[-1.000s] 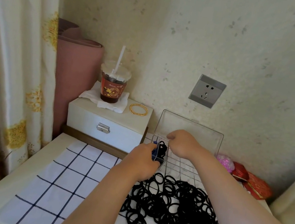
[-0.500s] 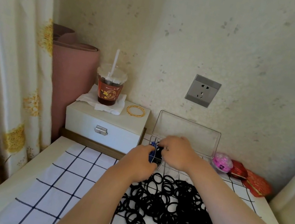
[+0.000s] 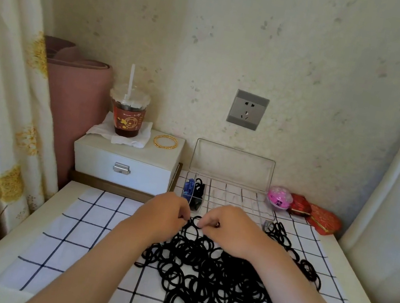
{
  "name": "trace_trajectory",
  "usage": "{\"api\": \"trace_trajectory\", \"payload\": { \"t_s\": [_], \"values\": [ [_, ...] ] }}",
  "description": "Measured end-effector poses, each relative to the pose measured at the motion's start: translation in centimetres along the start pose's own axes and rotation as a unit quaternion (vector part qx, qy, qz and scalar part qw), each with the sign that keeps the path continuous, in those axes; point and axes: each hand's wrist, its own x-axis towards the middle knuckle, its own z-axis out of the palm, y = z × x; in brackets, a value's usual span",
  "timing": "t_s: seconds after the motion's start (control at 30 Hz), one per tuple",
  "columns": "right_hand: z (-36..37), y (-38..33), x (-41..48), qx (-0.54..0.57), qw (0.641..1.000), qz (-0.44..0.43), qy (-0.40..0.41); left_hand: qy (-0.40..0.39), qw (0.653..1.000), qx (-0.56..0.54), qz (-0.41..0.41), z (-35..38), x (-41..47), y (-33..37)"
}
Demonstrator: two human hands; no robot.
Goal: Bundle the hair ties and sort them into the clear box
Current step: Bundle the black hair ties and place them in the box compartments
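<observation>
Head view: both hands sit at the far edge of the heap of black elastic hair ties (image 3: 218, 283) on the checked white cloth (image 3: 88, 233). The left hand (image 3: 163, 214) and right hand (image 3: 226, 229) have fingers curled together, pinching one loop between them. The ties look light, soft and stretchy, best gathered through the loops. The clear compartmented plastic box (image 3: 228, 196) lies just beyond, its left cell holding a bundle; fingertips are hidden.

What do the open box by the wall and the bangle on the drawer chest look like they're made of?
Box: probably clear hard plastic; the wall shows through its raised lid and its edges glint. Bangle: looks like polished gold-coloured metal, bright yellow and shiny, though plating or plastic can't be ruled out.
</observation>
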Motion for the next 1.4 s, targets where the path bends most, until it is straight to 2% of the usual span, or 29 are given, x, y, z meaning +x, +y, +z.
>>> {"api": "trace_trajectory", "payload": {
  "t_s": [0.2,0.33,0.43,0.57,0.67,0.73,0.83,1.0,1.2,1.4],
  "values": [
    [1.3,-0.8,-0.9,-0.042,0.998,0.037,-0.018,-0.050,0.998,0.034,0.014,0.9,-1.0,0.4],
    [2.2,-1.2,-0.4,-0.169,0.983,0.065,-0.012,-0.056,0.998,0.024,0.023,0.7,-0.9,0.8],
    [2.8,-1.1,0.0,-0.185,0.979,0.084,-0.032,-0.075,0.996,0.027,0.040,1.3,-1.1,0.6],
    [2.5,-1.0,0.3,-0.120,0.988,0.078,-0.055,-0.120,0.990,0.055,0.044,1.8,-1.1,0.3],
    [2.1,-0.4,0.4,-0.047,0.995,0.076,-0.048,-0.133,0.991,-0.027,0.011,1.4,-0.8,0.5],
    [1.7,0.1,0.7,0.008,0.997,0.076,-0.024,-0.121,0.987,-0.105,-0.016,1.1,-0.7,0.6],
    [1.3,0.6,0.9,0.105,0.992,0.075,-0.004,-0.067,0.987,-0.143,-0.031,0.9,-0.5,0.6],
    [0.8,0.7,0.6,0.274,0.958,0.084,-0.016,-0.041,0.974,-0.209,-0.081,0.3,-0.3,0.4],
    [1.0,0.8,0.8,0.337,0.935,0.110,-0.019,-0.050,0.951,-0.279,-0.122,0.2,-0.1,0.3],
    [0.9,1.1,0.9,0.293,0.949,0.117,0.018,-0.036,0.926,-0.339,-0.160,-0.1,0.2,-0.4]
  ]
}}
